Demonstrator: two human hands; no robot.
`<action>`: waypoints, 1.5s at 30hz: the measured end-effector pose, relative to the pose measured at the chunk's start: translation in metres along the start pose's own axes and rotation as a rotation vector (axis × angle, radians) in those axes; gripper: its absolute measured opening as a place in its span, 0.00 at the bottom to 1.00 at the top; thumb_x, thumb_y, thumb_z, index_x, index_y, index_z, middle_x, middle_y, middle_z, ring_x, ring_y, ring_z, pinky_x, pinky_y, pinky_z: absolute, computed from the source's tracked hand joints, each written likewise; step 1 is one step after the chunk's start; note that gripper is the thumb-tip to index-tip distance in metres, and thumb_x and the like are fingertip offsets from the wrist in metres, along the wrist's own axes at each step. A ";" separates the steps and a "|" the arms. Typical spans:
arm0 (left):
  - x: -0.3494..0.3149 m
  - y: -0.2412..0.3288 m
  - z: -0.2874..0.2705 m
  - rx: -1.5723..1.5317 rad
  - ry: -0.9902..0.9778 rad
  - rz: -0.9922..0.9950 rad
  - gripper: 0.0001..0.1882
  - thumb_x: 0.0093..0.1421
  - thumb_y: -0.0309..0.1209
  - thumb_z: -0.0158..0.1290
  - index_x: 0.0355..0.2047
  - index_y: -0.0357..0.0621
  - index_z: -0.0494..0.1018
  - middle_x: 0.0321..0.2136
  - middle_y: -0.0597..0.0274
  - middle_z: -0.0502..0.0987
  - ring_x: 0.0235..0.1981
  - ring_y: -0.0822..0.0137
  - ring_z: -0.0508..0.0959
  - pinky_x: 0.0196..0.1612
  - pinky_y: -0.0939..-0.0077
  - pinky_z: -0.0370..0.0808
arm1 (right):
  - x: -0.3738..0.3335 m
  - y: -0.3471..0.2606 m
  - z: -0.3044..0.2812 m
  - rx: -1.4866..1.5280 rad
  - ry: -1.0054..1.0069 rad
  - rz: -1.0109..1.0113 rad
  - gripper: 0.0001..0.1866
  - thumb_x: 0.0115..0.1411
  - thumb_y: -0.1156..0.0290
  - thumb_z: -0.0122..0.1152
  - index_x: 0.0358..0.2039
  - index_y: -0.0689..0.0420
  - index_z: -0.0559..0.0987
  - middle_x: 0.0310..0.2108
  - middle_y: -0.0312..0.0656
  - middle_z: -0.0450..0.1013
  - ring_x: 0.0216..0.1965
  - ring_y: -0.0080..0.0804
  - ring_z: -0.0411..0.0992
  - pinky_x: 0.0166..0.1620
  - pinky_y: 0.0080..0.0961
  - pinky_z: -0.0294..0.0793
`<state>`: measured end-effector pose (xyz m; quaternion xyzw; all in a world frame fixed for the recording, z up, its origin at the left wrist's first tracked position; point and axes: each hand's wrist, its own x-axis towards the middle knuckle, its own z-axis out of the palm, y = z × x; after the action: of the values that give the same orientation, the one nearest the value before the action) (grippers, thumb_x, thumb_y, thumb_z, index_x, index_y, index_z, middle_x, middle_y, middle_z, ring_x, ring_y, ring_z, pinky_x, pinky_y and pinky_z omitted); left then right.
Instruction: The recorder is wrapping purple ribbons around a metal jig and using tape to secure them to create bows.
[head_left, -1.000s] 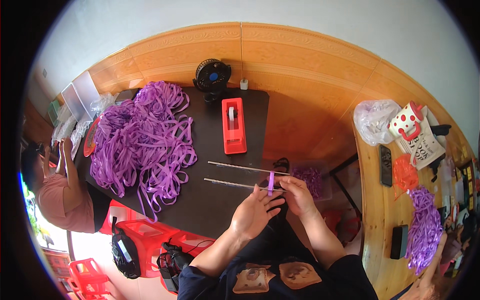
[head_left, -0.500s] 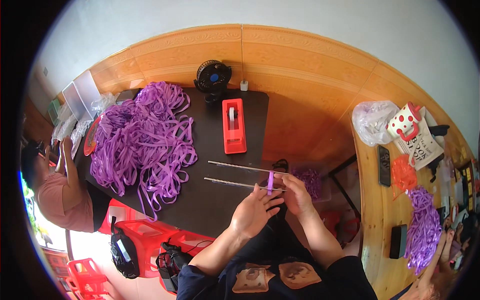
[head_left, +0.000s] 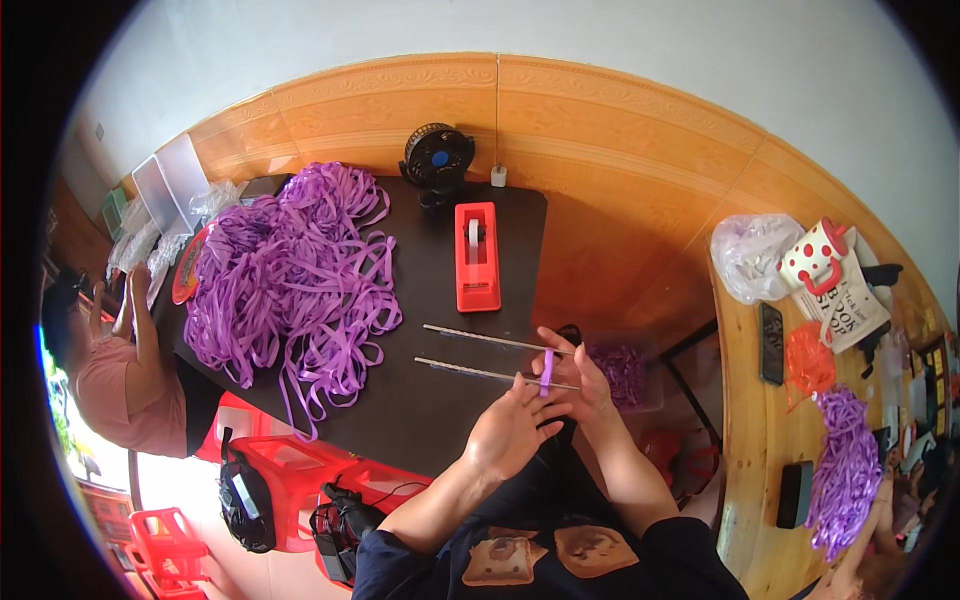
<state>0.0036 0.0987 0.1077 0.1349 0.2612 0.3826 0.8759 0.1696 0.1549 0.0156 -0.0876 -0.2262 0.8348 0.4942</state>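
Two thin metal rods [head_left: 480,338] lie side by side above the dark table's near right edge, one beyond the other. A short purple ribbon [head_left: 547,372] is wrapped across both near their right ends. My left hand [head_left: 510,425] is palm up below the nearer rod, thumb and index finger closed at the ribbon's lower end and the other fingers loosely spread. At the rods' right ends is my right hand [head_left: 592,385], its index finger stretched out beyond the farther rod and its thumb apart. Some of its fingers are hidden behind the left hand.
A large heap of purple ribbon [head_left: 290,280] covers the table's left part. Beside it stand a red tape dispenser [head_left: 478,280] and a black fan [head_left: 438,160]. A wooden table [head_left: 745,450] on the right bears more ribbon [head_left: 845,470]. People sit on both sides.
My right index finger has lifted from the ribbon and stretched out beyond the farther rod. The left hand has barely moved; the whole view has shifted slightly.
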 end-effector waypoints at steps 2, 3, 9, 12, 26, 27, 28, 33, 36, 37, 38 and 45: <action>0.000 0.000 -0.001 0.005 -0.005 0.000 0.32 0.68 0.52 0.30 0.60 0.37 0.55 0.57 0.52 0.63 0.56 0.57 0.63 0.55 0.64 0.60 | -0.002 -0.005 0.008 -0.010 0.038 -0.003 0.37 0.61 0.47 0.52 0.63 0.56 0.56 0.45 0.53 0.70 0.43 0.42 0.73 0.47 0.35 0.74; 0.000 0.000 -0.001 0.011 -0.010 -0.001 0.32 0.68 0.52 0.30 0.60 0.37 0.54 0.57 0.51 0.62 0.57 0.57 0.63 0.55 0.64 0.60 | -0.004 -0.010 0.012 -0.058 0.075 0.003 0.35 0.61 0.50 0.54 0.62 0.56 0.57 0.45 0.53 0.71 0.45 0.42 0.73 0.48 0.36 0.73; -0.001 0.002 0.000 0.019 -0.015 -0.002 0.33 0.68 0.52 0.31 0.61 0.37 0.54 0.59 0.51 0.61 0.57 0.57 0.63 0.56 0.64 0.60 | -0.014 -0.025 0.042 -0.254 0.205 -0.053 0.31 0.60 0.59 0.57 0.59 0.58 0.60 0.43 0.54 0.73 0.46 0.44 0.73 0.50 0.39 0.71; -0.002 0.001 -0.001 0.035 -0.021 0.007 0.33 0.67 0.52 0.31 0.61 0.37 0.54 0.59 0.51 0.61 0.57 0.56 0.63 0.56 0.64 0.59 | -0.015 -0.025 0.046 -0.387 0.290 -0.066 0.29 0.58 0.64 0.59 0.57 0.59 0.61 0.42 0.55 0.74 0.44 0.43 0.73 0.48 0.38 0.71; -0.001 0.000 -0.002 0.025 0.003 0.005 0.33 0.68 0.52 0.31 0.61 0.36 0.53 0.58 0.50 0.61 0.57 0.56 0.63 0.55 0.64 0.60 | -0.008 -0.015 0.025 -0.484 0.357 -0.119 0.24 0.54 0.85 0.56 0.52 0.61 0.66 0.32 0.44 0.75 0.36 0.30 0.75 0.40 0.23 0.74; -0.001 0.000 -0.002 0.017 0.006 0.004 0.33 0.68 0.52 0.31 0.61 0.35 0.53 0.58 0.50 0.61 0.57 0.56 0.63 0.55 0.64 0.60 | -0.004 -0.012 0.028 -0.454 0.374 -0.105 0.24 0.54 0.86 0.55 0.52 0.61 0.66 0.31 0.43 0.74 0.35 0.29 0.75 0.38 0.22 0.74; -0.001 0.000 -0.002 0.016 0.007 0.005 0.33 0.68 0.52 0.31 0.61 0.35 0.53 0.58 0.50 0.61 0.57 0.56 0.63 0.55 0.64 0.60 | -0.001 -0.010 0.030 -0.424 0.392 -0.092 0.24 0.54 0.87 0.54 0.52 0.61 0.66 0.31 0.42 0.74 0.35 0.28 0.74 0.37 0.22 0.75; 0.000 0.000 -0.003 -0.004 -0.013 -0.001 0.33 0.68 0.52 0.30 0.61 0.36 0.53 0.58 0.51 0.62 0.57 0.57 0.63 0.55 0.64 0.60 | 0.008 -0.005 0.026 -0.321 0.334 -0.051 0.25 0.53 0.87 0.54 0.53 0.61 0.65 0.30 0.40 0.73 0.34 0.29 0.74 0.36 0.22 0.76; -0.001 0.002 -0.001 -0.009 0.004 -0.008 0.33 0.68 0.52 0.30 0.60 0.36 0.54 0.58 0.51 0.62 0.57 0.57 0.63 0.55 0.64 0.60 | 0.012 -0.003 0.021 -0.293 0.309 -0.032 0.25 0.52 0.88 0.55 0.52 0.61 0.66 0.30 0.39 0.73 0.34 0.30 0.74 0.36 0.21 0.76; -0.001 0.002 0.000 -0.011 0.004 -0.006 0.33 0.68 0.52 0.30 0.60 0.36 0.54 0.58 0.51 0.62 0.57 0.57 0.63 0.55 0.64 0.60 | 0.013 -0.003 0.020 -0.289 0.317 -0.020 0.25 0.52 0.88 0.55 0.52 0.61 0.66 0.30 0.40 0.73 0.35 0.30 0.74 0.36 0.21 0.75; -0.001 0.003 0.001 -0.013 0.001 -0.007 0.33 0.68 0.52 0.30 0.60 0.36 0.54 0.58 0.51 0.62 0.57 0.57 0.63 0.55 0.65 0.60 | 0.013 -0.002 0.019 -0.289 0.316 -0.018 0.25 0.52 0.88 0.55 0.52 0.61 0.66 0.30 0.40 0.73 0.35 0.30 0.74 0.36 0.21 0.75; -0.001 0.003 0.000 -0.011 -0.012 -0.009 0.33 0.68 0.52 0.30 0.61 0.36 0.54 0.58 0.51 0.62 0.57 0.57 0.63 0.55 0.65 0.60 | 0.014 -0.001 0.032 -0.283 0.342 -0.038 0.25 0.53 0.85 0.56 0.53 0.61 0.66 0.35 0.44 0.74 0.36 0.31 0.75 0.39 0.23 0.76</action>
<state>0.0007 0.0997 0.1095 0.1314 0.2546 0.3793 0.8798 0.1511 0.1582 0.0456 -0.2922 -0.2555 0.7582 0.5239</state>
